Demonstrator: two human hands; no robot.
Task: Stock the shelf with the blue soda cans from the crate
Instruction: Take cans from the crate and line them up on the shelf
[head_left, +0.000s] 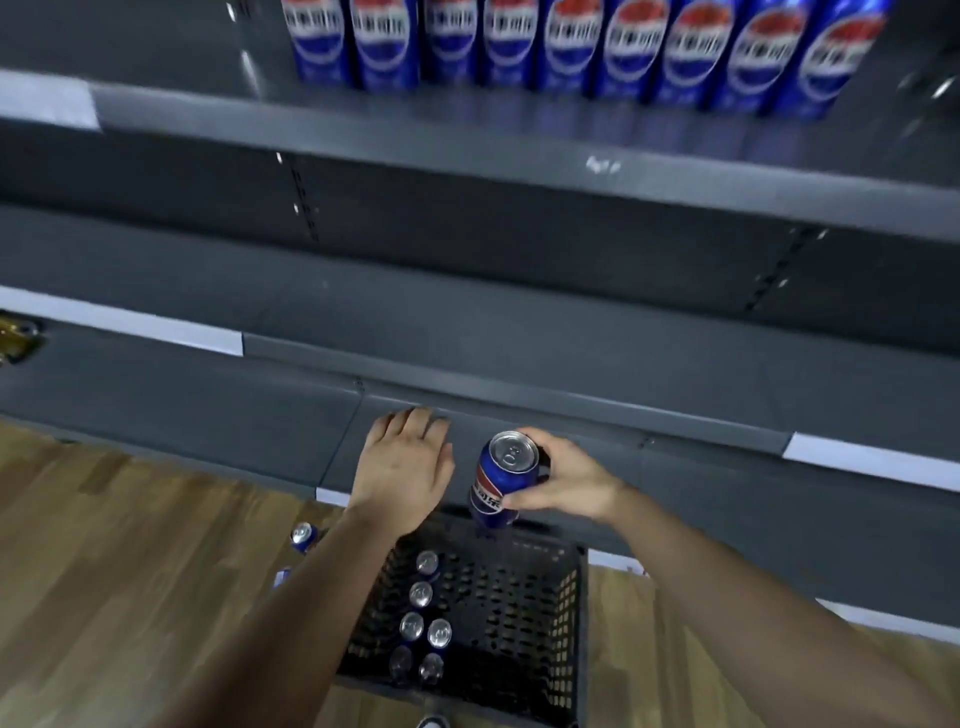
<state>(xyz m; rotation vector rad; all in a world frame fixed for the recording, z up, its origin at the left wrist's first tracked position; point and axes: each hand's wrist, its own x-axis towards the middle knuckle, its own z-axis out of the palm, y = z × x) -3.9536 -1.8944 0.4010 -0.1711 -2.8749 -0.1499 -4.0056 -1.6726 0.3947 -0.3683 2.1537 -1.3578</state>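
My right hand (563, 478) grips a blue soda can (501, 475) upright by its side, above the far rim of the black perforated crate (524, 613). Beside it, my left hand (402, 467) hovers flat with fingers spread, palm down and holding nothing. Several more cans (426, 613) stand along the crate's left side, silver tops up. High up, a row of blue cans (571, 47) lines the grey top shelf (467, 135). The shelves below it carry nothing in the part I see.
Two loose cans (304, 538) lie on the wooden floor left of the crate. White price strips (119, 319) run along the shelf edges. A golden object (15, 338) sits at the far left edge. The low shelf (519, 322) juts out toward me.
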